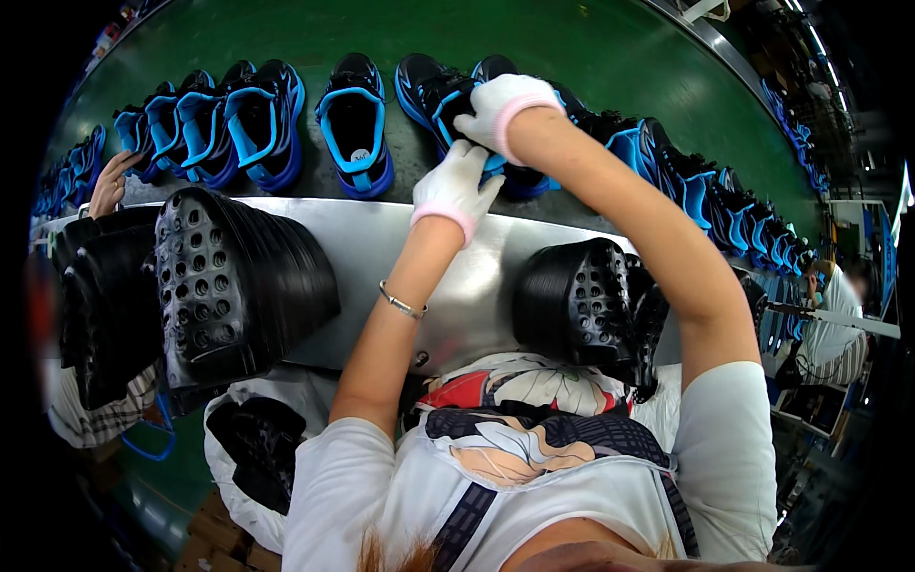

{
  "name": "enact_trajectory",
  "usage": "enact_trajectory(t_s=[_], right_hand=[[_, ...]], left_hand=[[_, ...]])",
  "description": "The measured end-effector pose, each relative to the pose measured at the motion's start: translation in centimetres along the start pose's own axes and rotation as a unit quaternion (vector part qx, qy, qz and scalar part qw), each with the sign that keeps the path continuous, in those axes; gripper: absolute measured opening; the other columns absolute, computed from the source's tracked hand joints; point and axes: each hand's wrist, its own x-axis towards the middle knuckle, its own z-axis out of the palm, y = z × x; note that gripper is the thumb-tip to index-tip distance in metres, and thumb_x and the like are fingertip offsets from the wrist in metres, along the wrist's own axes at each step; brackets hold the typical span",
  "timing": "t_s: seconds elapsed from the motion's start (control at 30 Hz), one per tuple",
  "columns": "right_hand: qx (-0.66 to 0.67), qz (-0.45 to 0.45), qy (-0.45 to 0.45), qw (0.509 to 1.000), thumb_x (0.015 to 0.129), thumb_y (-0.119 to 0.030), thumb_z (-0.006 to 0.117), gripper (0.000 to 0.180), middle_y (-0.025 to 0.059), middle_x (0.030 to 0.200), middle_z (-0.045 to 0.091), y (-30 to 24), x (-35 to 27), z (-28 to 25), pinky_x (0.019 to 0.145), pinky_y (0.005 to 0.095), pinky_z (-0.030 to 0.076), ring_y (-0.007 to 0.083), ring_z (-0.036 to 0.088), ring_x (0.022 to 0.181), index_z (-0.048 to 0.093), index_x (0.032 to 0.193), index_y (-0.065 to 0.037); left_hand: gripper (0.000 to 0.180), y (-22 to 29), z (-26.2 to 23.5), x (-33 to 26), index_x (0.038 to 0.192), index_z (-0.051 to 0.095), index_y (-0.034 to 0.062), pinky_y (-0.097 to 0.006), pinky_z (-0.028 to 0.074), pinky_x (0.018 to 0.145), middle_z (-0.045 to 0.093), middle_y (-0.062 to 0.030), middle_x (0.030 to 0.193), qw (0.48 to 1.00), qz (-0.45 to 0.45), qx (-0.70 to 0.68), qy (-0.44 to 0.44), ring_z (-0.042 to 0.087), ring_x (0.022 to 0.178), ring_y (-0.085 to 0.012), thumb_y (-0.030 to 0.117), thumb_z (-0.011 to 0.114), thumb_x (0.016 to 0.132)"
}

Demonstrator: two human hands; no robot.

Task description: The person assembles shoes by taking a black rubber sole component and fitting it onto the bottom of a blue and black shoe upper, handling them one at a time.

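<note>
Two white-gloved hands worked at one black-and-blue shoe that stood on the green conveyor belt, in a long row of like shoes running left to right across the view. The right hand lay over the top of the shoe, its fingers curled down onto the opening, though whether they pinched anything there could not be told. The left hand sat just below and in front of it, fingers bent and closed against the near side of the same shoe, touching the right hand at the fingertips. The shoe thus lay beneath the right hand and beyond the left, mostly hidden by both. A thin bracelet circled the left forearm. Nearer the person, a metal surface ran along the belt's edge and carried two stacks of black perforated insoles: a large stack to the left of the left arm and a smaller stack under the right arm. At the far left another person's bare hand rested by the shoes, well apart from the gloved hands.
</note>
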Motion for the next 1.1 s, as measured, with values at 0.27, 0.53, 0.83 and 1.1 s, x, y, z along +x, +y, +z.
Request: enact_trajectory(t_s=[0.27,0.53,0.83,1.1], right_hand=[[0.048,-0.003,-0.059,0.997,0.087,-0.024,0.057,0.03,0.0208,0.108,0.068,-1.2,5.2,2.8,0.085,0.0416,0.055,0.0345,0.067,0.1,0.072,0.104,-0.005],[0.105,0.013,-0.069,0.992,0.087,-0.014,0.058,0.026,0.0198,0.108,0.069,-1.1,7.2,3.5,0.08,0.0425,0.057,0.0354,0.068,0.095,0.07,0.108,-0.005],[0.167,-0.03,0.019,0.985,0.09,-0.039,0.054,0.044,0.0213,0.103,0.068,0.1,2.6,2.7,0.085,0.0423,0.052,0.0368,0.065,0.099,0.064,0.114,-0.003],[0.252,-0.105,0.158,0.949,0.09,-0.03,0.059,0.039,0.0156,0.099,0.069,8.9,-13.0,4.5,0.082,0.0348,0.052,0.0291,0.067,0.091,0.063,0.117,-0.002]], left_hand=[[0.046,-1.1,-0.6,4.3,0.119,0.064,0.0122,-0.043,0.053,0.085,0.067,-0.0171,0.113,0.976,-0.037,0.093,-0.195,0.064,0.099,-0.0356,0.044,0.057,0.087],[0.037,-0.2,-1.0,4.9,0.11,0.069,0.0139,-0.04,0.054,0.087,0.069,-0.0126,0.111,0.974,-0.064,0.124,-0.178,0.066,0.101,-0.0319,0.039,0.059,0.085],[0.053,-0.3,-1.8,5.0,0.118,0.068,0.0126,-0.039,0.051,0.093,0.066,-0.0132,0.121,0.974,-0.099,0.12,-0.167,0.063,0.111,-0.0313,0.052,0.058,0.084],[0.026,-1.7,-1.7,-1.5,0.094,0.075,0.0142,-0.039,0.044,0.096,0.063,-0.0045,0.116,0.95,-0.008,0.215,0.226,0.052,0.114,-0.0299,0.032,0.076,0.075]])
